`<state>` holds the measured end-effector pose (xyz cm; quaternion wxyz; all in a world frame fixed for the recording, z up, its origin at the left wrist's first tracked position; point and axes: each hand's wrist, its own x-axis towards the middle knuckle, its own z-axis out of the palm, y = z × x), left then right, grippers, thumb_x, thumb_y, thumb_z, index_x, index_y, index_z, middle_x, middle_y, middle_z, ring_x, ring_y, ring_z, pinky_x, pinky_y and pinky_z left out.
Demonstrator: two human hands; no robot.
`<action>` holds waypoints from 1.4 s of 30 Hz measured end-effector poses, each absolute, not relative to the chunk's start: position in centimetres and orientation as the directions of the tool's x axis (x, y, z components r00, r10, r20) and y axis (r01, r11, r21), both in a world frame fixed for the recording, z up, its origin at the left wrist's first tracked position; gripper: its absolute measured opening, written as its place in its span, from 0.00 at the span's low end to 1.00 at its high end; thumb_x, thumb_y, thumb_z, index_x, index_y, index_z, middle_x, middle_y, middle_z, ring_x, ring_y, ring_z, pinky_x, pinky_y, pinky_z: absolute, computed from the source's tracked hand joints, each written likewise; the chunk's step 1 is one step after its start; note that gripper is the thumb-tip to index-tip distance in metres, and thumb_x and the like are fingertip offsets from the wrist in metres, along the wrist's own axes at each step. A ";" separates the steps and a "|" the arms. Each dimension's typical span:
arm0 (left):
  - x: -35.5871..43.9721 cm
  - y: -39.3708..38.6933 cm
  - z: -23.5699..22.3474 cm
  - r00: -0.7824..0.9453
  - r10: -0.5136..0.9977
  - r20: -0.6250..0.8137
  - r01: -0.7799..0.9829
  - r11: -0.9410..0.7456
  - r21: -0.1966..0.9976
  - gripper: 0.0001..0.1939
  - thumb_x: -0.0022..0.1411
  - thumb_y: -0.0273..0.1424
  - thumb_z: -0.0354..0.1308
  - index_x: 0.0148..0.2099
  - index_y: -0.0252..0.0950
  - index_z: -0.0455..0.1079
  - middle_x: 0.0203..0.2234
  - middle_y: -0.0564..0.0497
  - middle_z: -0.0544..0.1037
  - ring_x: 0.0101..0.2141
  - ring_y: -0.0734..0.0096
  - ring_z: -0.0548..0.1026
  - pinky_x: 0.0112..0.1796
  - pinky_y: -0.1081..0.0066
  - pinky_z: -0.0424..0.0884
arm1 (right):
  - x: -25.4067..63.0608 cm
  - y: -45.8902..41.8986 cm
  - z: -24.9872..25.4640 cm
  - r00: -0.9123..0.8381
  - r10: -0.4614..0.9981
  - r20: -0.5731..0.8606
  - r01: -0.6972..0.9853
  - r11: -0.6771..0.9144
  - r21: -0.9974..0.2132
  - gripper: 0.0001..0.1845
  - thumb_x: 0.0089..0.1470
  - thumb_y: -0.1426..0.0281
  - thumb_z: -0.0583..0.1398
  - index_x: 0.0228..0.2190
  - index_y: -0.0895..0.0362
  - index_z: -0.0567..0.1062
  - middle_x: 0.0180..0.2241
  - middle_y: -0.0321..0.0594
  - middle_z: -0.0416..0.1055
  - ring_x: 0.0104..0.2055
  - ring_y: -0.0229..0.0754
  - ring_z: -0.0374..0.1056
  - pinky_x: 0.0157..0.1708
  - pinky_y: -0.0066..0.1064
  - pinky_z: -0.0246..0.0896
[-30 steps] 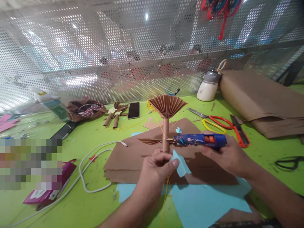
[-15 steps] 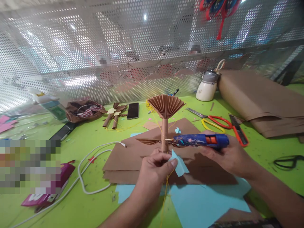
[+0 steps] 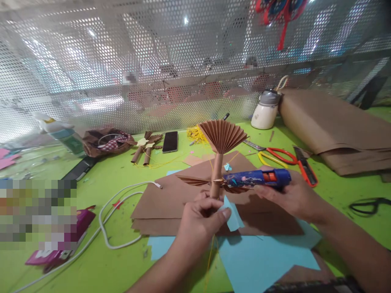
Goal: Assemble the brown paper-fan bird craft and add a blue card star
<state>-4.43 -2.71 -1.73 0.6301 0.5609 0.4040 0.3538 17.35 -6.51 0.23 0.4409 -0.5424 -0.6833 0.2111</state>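
My left hand (image 3: 200,221) is closed round the foot of a brown paper craft (image 3: 217,169), a rolled tube with a pleated fan top (image 3: 222,135) and pleated side wings. The same hand pinches a small light-blue paper piece (image 3: 233,213) under the thumb. My right hand (image 3: 290,197) grips a blue glue gun (image 3: 258,178) held level, its nozzle touching the tube from the right. Yellow string hangs down below my left hand.
Brown card sheets (image 3: 171,199) and light-blue paper (image 3: 262,260) lie on the green table. Red-and-yellow scissors (image 3: 275,155), a white jug (image 3: 265,110), a brown paper roll (image 3: 330,126), a phone (image 3: 170,141), two more tube crafts (image 3: 146,148) and a white cable (image 3: 122,219) lie around.
The paper craft has tilted so its fan top leans to the right. The glue gun has dropped slightly with it, nozzle still at the tube.
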 end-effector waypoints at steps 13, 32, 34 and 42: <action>-4.9 -2.8 -1.0 0.566 0.794 -0.221 -0.119 0.343 0.932 0.11 0.45 0.36 0.68 0.26 0.32 0.76 0.27 0.52 0.65 0.27 0.76 0.66 0.27 0.75 0.64 | 18.5 -6.3 0.0 0.026 0.910 0.414 0.567 0.328 -0.755 0.07 0.49 0.64 0.62 0.28 0.55 0.74 0.25 0.35 0.71 0.26 0.38 0.67 0.25 0.24 0.65; -5.3 -3.5 0.6 0.642 0.725 -0.250 -0.178 0.458 0.871 0.06 0.44 0.30 0.69 0.24 0.33 0.75 0.22 0.52 0.70 0.25 0.78 0.67 0.28 0.75 0.60 | 19.8 -7.0 -0.1 -0.002 0.942 0.336 0.384 0.311 -0.869 0.09 0.48 0.69 0.62 0.34 0.57 0.74 0.27 0.39 0.73 0.29 0.42 0.70 0.29 0.27 0.67; -5.3 -3.5 0.7 0.633 0.731 -0.255 -0.171 0.453 0.875 0.07 0.43 0.30 0.69 0.24 0.33 0.75 0.22 0.52 0.70 0.25 0.77 0.67 0.27 0.75 0.60 | 19.7 -6.9 0.0 0.022 0.940 0.341 0.349 0.312 -0.884 0.08 0.48 0.68 0.62 0.32 0.57 0.74 0.26 0.38 0.73 0.27 0.40 0.69 0.28 0.25 0.66; -5.1 -3.4 0.1 0.606 0.766 -0.213 -0.070 0.319 0.945 0.09 0.43 0.34 0.69 0.24 0.33 0.75 0.23 0.51 0.68 0.27 0.75 0.65 0.29 0.74 0.59 | 19.5 -6.8 -0.6 0.000 0.933 0.360 0.377 0.333 -0.864 0.09 0.47 0.70 0.63 0.34 0.56 0.74 0.27 0.37 0.73 0.28 0.41 0.69 0.28 0.26 0.66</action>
